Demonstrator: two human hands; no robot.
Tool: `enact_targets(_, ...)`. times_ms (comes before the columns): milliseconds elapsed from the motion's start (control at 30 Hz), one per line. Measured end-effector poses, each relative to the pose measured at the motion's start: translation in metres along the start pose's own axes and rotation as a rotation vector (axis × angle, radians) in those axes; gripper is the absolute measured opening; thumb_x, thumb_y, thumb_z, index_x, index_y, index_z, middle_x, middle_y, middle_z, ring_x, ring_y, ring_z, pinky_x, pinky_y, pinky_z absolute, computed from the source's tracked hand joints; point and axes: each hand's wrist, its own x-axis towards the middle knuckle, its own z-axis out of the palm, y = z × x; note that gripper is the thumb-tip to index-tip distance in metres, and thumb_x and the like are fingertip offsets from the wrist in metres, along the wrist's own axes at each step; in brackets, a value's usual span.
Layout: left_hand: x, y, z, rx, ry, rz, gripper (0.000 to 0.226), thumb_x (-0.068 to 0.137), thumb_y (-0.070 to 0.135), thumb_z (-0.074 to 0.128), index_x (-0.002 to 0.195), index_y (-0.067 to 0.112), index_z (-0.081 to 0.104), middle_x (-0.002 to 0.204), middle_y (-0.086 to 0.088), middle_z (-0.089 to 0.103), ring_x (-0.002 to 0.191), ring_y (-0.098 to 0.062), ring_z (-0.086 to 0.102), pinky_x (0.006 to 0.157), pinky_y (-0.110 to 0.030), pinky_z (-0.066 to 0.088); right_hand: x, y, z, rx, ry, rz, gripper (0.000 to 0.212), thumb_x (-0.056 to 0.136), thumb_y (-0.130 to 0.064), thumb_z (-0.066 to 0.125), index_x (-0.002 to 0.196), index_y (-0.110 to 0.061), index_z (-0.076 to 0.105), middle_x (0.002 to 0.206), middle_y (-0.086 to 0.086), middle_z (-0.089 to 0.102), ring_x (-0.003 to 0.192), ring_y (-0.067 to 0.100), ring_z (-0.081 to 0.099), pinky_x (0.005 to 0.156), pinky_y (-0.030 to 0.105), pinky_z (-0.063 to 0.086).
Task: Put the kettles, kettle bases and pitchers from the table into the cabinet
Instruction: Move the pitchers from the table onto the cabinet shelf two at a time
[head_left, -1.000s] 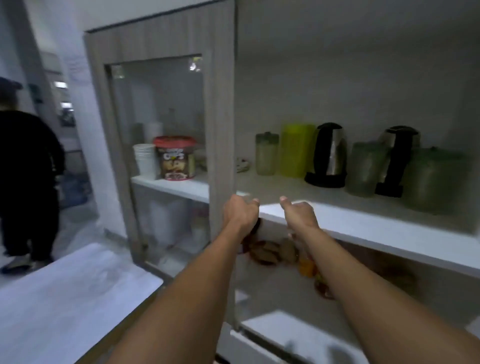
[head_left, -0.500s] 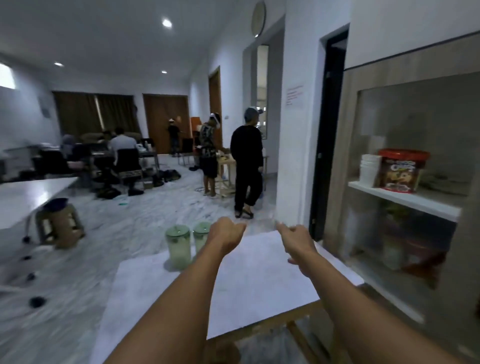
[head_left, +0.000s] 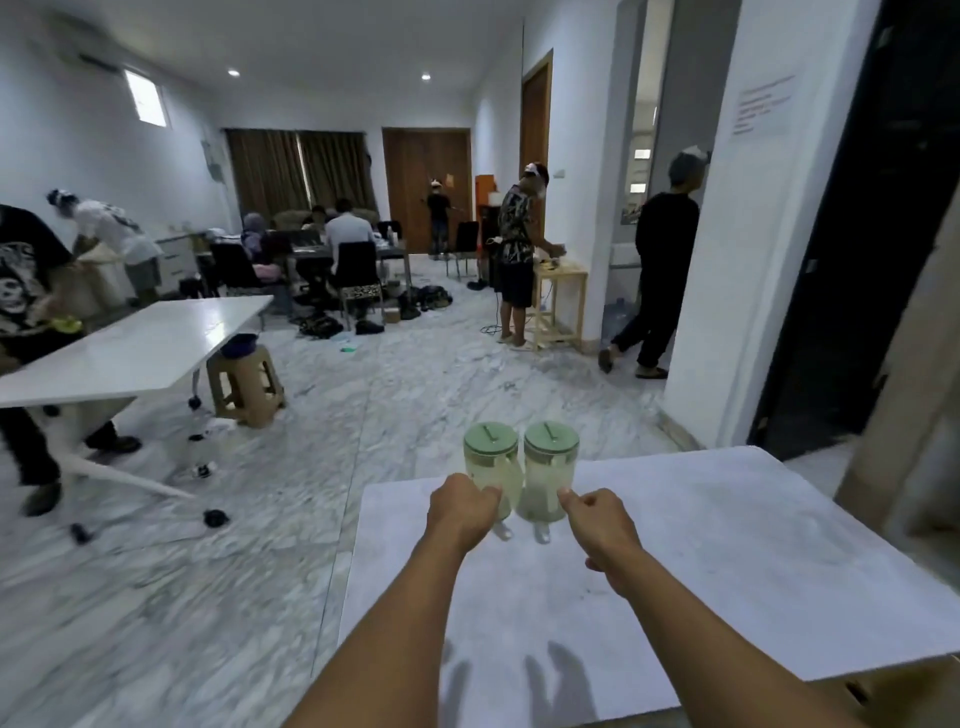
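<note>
Two green-lidded pitchers, left pitcher (head_left: 490, 470) touching right pitcher (head_left: 549, 470), at far edge of tabletop (head_left: 727, 545).
Left hand (head_left: 462, 512) grip curled at left pitcher, contact unclear; right hand (head_left: 600, 522) loosely curled, empty, just beside right pitcher. Risk: a nudge could tip either off the edge.

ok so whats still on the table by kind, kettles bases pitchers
pitchers: 2, the left pitcher and the right pitcher, both with green lids, side by side at the far edge of the table
kettles: 0
kettle bases: 0
total: 2
</note>
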Motion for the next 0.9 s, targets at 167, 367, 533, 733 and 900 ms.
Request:
enact_targets(167, 0.081, 0.009, 0.042, -0.137, -0.013, -0.159, 0.048, 0.091, 0.032, 0.058, 0.119, -0.007, 0.060, 0.118, -0.021, 0.066, 0.106, -0.037, 0.063, 0.084, -0.037, 0.052, 0.092, 0.016, 0.022, -0.037, -0.002, 0.115, 0.033, 0.092, -0.043, 0.056, 0.090, -0.012, 0.047, 0.078, 0.006, 0.047, 0.069, 0.025, 0.044, 0.069, 0.036, 0.042)
enact_targets(367, 0.155, 0.019, 0.104, -0.307, -0.042, -0.357, 0.044, 0.089, 0.034, 0.063, 0.115, -0.001, 0.066, 0.113, -0.018, 0.069, 0.102, -0.035, 0.066, 0.083, -0.036, 0.054, 0.173, 0.022, 0.043, -0.058, -0.042, 0.175, 0.055, 0.091, -0.044, 0.063, 0.130, -0.008, 0.049, 0.127, 0.013, 0.058, 0.121, 0.034, 0.055, 0.095, 0.038, 0.044)
enact_targets(533, 0.188, 0.005, 0.122, -0.393, -0.059, -0.436, 0.045, 0.087, 0.039, 0.066, 0.116, 0.004, 0.067, 0.110, -0.016, 0.070, 0.100, -0.034, 0.066, 0.084, -0.037, 0.055, 0.202, 0.033, 0.069, 0.024, -0.050, 0.175, 0.046, 0.089, -0.055, 0.058, 0.104, -0.011, 0.058, 0.101, 0.006, 0.062, 0.097, 0.028, 0.060, 0.087, 0.040, 0.047)
enact_targets(733, 0.199, 0.000, 0.111, -0.350, -0.027, -0.356, 0.027, 0.089, 0.023, 0.059, 0.099, 0.001, 0.071, 0.100, -0.018, 0.071, 0.090, -0.036, 0.067, 0.073, -0.042, 0.055, 0.202, 0.032, 0.081, 0.190, 0.026, 0.206, 0.044, 0.097, -0.048, 0.045, 0.103, -0.010, 0.068, 0.107, 0.011, 0.070, 0.103, 0.032, 0.063, 0.097, 0.050, 0.050)
enact_targets(900, 0.180, 0.012, 0.093, -0.391, -0.051, -0.284, 0.030, 0.082, 0.032, 0.051, 0.076, 0.008, 0.069, 0.086, -0.014, 0.074, 0.082, -0.033, 0.068, 0.068, -0.039, 0.049, 0.167, 0.014, 0.057, 0.264, 0.123, 0.230, 0.047, 0.101, -0.046, 0.039, 0.099, -0.008, 0.067, 0.097, 0.008, 0.073, 0.098, 0.030, 0.065, 0.096, 0.049, 0.051)
